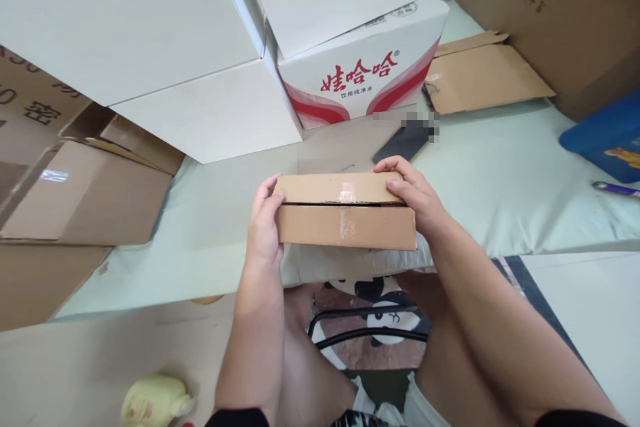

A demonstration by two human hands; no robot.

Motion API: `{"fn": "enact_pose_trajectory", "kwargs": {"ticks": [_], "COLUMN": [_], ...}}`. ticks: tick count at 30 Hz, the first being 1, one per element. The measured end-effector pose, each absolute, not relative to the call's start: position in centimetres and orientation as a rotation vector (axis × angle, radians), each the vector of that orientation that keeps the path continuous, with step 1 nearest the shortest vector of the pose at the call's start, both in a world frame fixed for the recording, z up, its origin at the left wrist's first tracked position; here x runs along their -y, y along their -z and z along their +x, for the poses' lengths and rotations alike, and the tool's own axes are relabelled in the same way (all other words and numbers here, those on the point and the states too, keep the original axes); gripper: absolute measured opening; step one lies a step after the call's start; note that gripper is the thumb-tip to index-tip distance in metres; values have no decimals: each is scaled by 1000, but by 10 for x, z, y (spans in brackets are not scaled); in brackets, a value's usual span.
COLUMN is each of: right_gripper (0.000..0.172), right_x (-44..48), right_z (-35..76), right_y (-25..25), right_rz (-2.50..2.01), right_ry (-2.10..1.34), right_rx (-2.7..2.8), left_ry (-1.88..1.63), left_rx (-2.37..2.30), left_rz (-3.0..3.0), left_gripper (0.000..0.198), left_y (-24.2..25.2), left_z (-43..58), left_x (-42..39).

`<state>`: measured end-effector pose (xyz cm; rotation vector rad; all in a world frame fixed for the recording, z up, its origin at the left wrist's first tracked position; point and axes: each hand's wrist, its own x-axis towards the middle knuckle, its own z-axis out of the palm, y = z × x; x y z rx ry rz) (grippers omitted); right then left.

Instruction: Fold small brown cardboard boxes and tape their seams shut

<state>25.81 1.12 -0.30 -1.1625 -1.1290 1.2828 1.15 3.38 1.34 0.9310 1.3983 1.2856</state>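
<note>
A small brown cardboard box [313, 225] is held between both hands at the near edge of the surface. Its facing side has a dark gap along the seam, with a strip of clear tape above and below it. My left hand [265, 217] is closed round the box's left end, thumb on the upper front. Gripping the right end is my right hand [413, 193], its thumb on the upper flap and fingers behind. Just beyond the right hand lies a dark phone [404, 141], partly blurred out.
Behind stands a white and red water carton [360, 80] beside white cabinets [210, 113]. A flattened cardboard box [490, 77] and blue container [613, 137] are at the right, near a purple pen [617, 189]. Brown boxes [100, 193] fill the left. A yellow bottle [153, 401] lies on the floor.
</note>
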Motion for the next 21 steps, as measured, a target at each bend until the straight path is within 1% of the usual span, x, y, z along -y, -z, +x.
{"fn": "enact_pose_trajectory", "kwargs": {"ticks": [11,21], "right_gripper": [30,32], "right_x": [-10,-11], "right_z": [259,258], "right_y": [3,3], "right_rz": [-1188,-1171], "right_ry": [-1263,-1281], "right_rx": [1157,1125], "left_ry": [-1280,-1277], "left_rx": [-1390,-1402], "left_rz": [937,921], "left_gripper": [43,47], "left_y": [-13,-14], "left_z": [11,12], "left_x": [-34,-34]}}
